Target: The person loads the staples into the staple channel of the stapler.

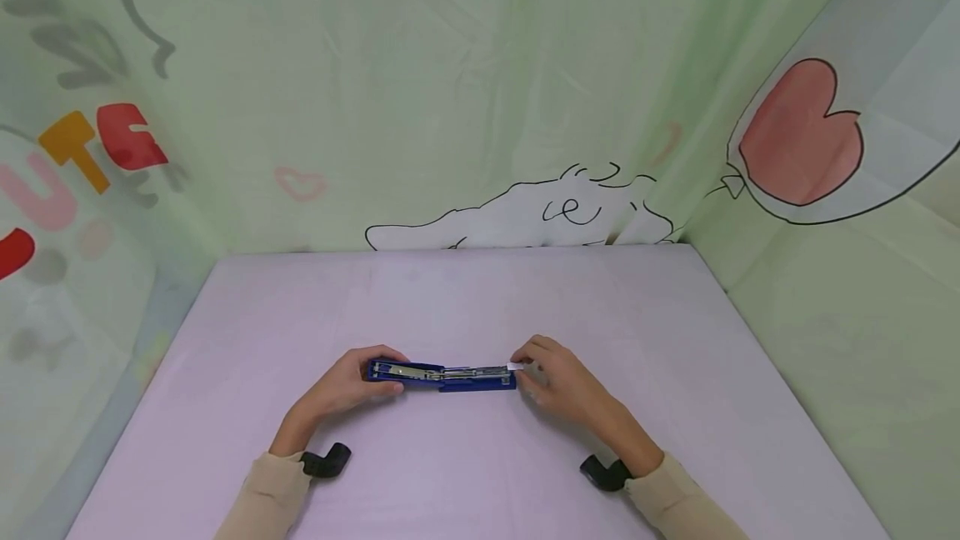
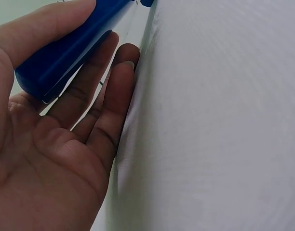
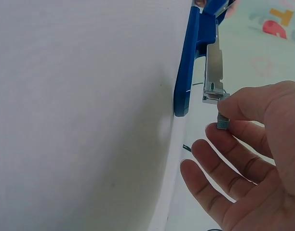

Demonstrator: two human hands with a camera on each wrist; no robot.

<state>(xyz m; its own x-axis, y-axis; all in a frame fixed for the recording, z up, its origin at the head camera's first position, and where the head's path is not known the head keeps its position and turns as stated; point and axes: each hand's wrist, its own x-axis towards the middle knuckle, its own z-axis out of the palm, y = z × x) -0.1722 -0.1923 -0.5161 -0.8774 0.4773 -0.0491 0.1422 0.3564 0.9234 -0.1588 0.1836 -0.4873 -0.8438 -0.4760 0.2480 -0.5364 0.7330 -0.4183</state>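
Observation:
A blue stapler lies opened out flat above the table, its metal staple channel bare. My left hand grips its blue top arm at the left end, thumb on one side and fingers on the other. At the opposite end, my right hand pinches a short strip of staples between thumb and index finger. The strip meets the front end of the channel; how far it sits inside is hard to tell. The other right fingers are loosely bent, apart from the stapler's base.
A pale lilac table spreads under both hands. Light green printed cloth stands behind it and at both sides. Black wrist mounts stick out inward from the beige sleeves.

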